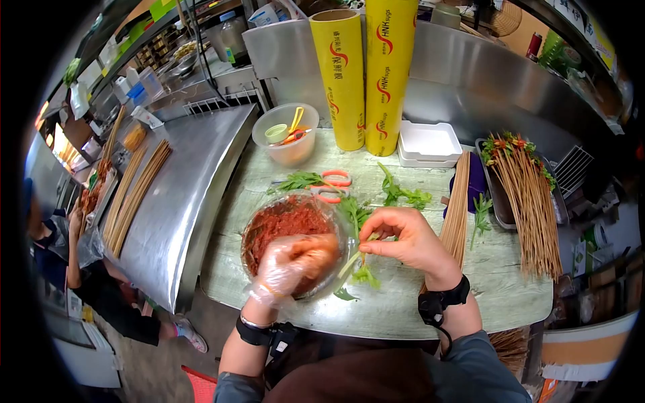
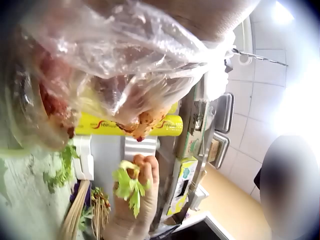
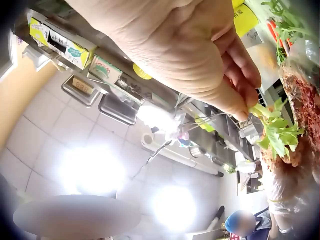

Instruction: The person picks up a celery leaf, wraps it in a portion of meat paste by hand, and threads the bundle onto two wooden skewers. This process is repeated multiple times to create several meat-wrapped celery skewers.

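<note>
My left hand, in a clear plastic glove, is over a bowl of red, seasoned minced meat. Red paste coats its blurred, bent fingers; I cannot tell whether they hold anything. To the right of the bowl, my bare right hand pinches a leafy celery sprig between thumb and fingertips. Its pale stalk slants toward the bowl's right side. Loose greens lie on the table beyond the right hand, and more sit by the bowl's far edge.
Orange-handled scissors lie behind the bowl. Two tall yellow rolls, a clear tub and white trays line the back. Bare wooden sticks and a tray of loaded skewers are at right. Another person is at far left.
</note>
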`<state>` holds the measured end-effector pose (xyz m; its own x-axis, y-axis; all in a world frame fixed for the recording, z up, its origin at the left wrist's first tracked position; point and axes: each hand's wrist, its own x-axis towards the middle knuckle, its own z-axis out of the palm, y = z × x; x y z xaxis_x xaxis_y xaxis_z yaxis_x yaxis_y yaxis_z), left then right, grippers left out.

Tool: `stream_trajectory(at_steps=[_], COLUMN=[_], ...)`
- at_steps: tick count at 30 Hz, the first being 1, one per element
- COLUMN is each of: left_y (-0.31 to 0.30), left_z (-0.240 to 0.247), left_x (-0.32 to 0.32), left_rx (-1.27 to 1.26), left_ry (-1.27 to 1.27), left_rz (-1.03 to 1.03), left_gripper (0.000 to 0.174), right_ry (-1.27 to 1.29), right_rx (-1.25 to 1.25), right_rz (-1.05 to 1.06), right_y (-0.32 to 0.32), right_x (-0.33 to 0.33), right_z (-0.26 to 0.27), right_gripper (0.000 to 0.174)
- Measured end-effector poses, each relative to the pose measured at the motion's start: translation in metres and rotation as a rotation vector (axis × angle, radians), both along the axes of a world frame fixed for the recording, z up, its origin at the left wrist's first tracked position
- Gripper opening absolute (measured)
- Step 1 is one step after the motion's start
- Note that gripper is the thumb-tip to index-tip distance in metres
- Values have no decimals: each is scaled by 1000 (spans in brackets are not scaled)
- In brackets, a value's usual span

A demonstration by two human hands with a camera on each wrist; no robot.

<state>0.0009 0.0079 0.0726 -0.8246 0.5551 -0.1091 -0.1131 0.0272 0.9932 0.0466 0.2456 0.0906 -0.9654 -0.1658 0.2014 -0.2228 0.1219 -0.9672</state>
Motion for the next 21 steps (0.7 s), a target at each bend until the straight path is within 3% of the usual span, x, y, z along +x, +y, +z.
stream_trajectory(at_steps=[2, 8, 11, 14, 17, 20, 21], left_y=[13, 34, 36, 35, 34, 35, 33], left_z=[10, 15, -2, -3, -9, -14, -15], left_x=[7, 13, 12, 13, 15, 21, 22], left_rx=[-31, -535, -539, -502, -301, 185, 262], left_ry=[-73, 607, 803, 777, 521, -138, -190], left_rz=[-100, -122, -41, -2, 59, 180, 175], left_gripper=[24, 19, 16, 13, 13, 18, 20], right_ry=[69, 183, 182, 190, 198, 297, 346], right_rx=[55, 278, 267, 191, 108, 40, 19], right_rz=[-5, -35, -40, -64, -72, -69, -69], right_y=[-3, -17, -22, -23, -19, -21, -22], right_x=[-2, 3, 4, 3, -1, -8, -10], right_z=[-3, 1, -1, -2, -5, -15, -18], right_gripper=[9, 10, 10, 10, 10, 10, 11])
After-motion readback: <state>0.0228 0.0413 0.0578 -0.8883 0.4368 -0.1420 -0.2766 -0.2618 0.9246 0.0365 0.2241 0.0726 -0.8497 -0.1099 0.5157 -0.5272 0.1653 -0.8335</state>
